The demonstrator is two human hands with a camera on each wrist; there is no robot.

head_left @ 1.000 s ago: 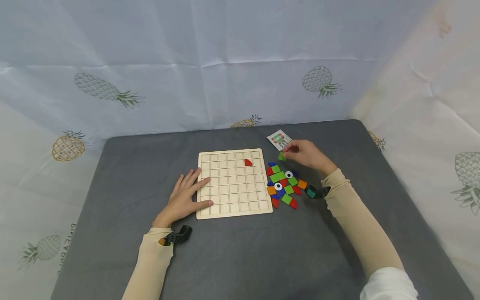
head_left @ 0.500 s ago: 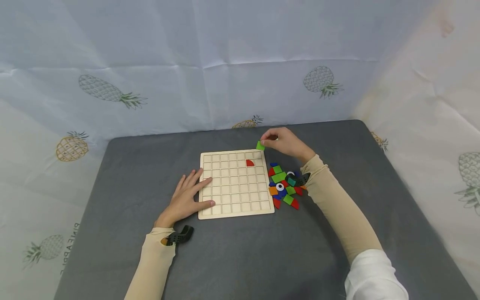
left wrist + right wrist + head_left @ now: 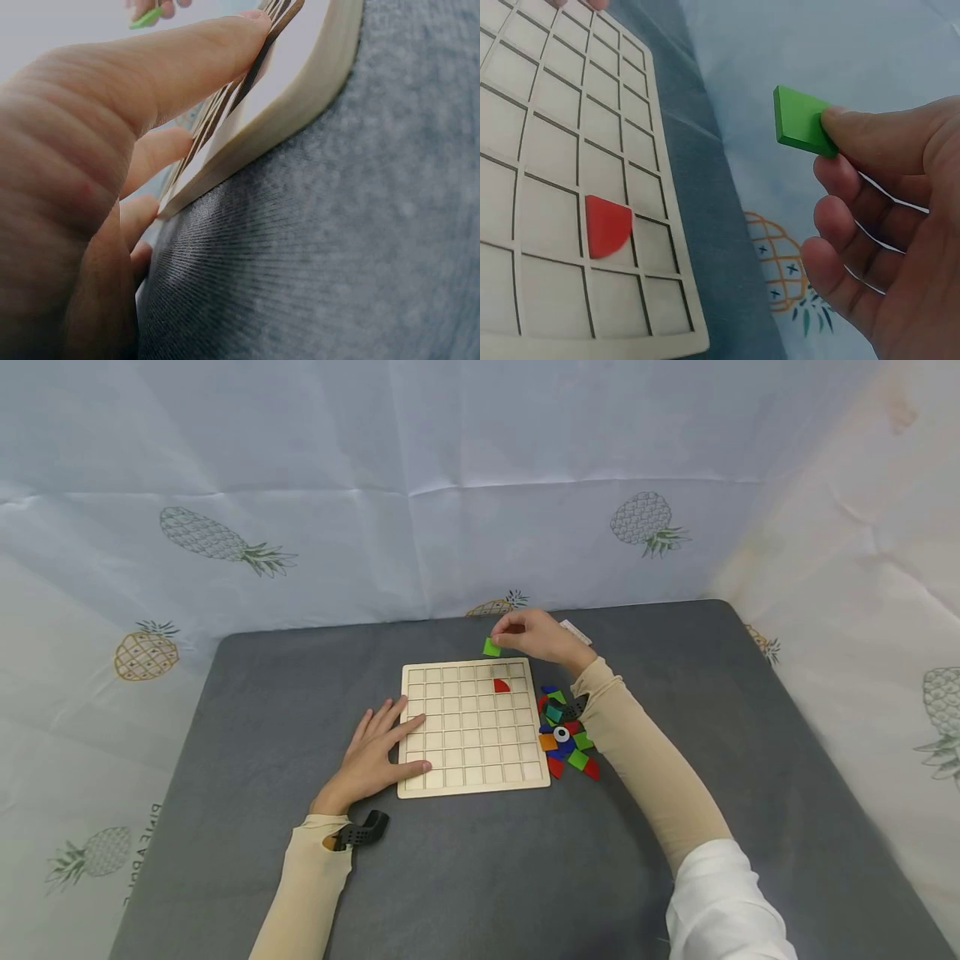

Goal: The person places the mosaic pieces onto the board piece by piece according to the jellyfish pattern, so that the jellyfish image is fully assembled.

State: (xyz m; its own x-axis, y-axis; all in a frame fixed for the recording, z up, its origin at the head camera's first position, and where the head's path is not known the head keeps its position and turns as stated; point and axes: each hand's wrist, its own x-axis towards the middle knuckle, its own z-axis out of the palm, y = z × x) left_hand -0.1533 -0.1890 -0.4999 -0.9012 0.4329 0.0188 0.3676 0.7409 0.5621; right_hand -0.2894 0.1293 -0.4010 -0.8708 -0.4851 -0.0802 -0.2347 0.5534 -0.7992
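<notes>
My right hand [image 3: 536, 637] pinches a green square tile [image 3: 802, 120] between thumb and index finger, held up past the far edge of the wooden grid board [image 3: 468, 789]. A red quarter-circle tile [image 3: 502, 686] lies in a board cell near the far right corner; in the right wrist view the red tile [image 3: 607, 226] sits within the ridges. With fingers spread, my left hand [image 3: 371, 762] rests on the board's left edge, thumb and fingertips on the frame, as the thumb [image 3: 172, 71] in the left wrist view shows.
Right of the board lies a pile of loose tiles [image 3: 577, 760] in red, green, blue and orange, with a round eye tile [image 3: 561, 734]; the right wrist strap partly covers it. A picture card [image 3: 576, 632] shows behind the right hand. A pineapple-print cloth [image 3: 450, 552] hangs behind the grey table [image 3: 465, 877].
My right hand has picked the green tile up from beside the card and carried it left, past the board's far right corner. The left hand stays on the board.
</notes>
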